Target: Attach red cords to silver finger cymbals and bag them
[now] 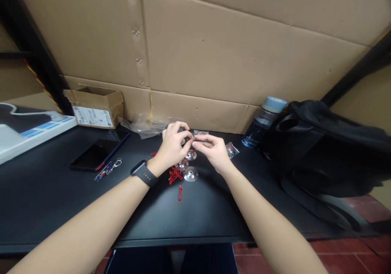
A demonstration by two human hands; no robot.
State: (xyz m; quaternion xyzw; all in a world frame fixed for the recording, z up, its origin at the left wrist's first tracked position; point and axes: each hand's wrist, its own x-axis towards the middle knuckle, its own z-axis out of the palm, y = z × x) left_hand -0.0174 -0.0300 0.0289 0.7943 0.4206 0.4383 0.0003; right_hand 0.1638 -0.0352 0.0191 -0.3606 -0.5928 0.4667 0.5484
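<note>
My left hand [175,143] and my right hand [214,149] meet above the table, fingertips pinched together. A thin, small thing between them is mostly hidden by the fingers, and I cannot make out its kind. Just below lies a silver finger cymbal [191,174], domed with a hole in its middle. Another cymbal [182,166] sits partly under my left hand, and a third cymbal [191,155] lies between the hands. Beside them is a heap of red cord loops [175,176]. One single red cord loop [180,193] lies nearer to me.
On the left are a phone [99,151], a key ring [116,164], an open cardboard box [97,107] and a white power strip [39,133]. Clear plastic bags [146,127] lie behind. At right stand a water bottle [264,121] and a black backpack [330,151]. Cardboard walls the back.
</note>
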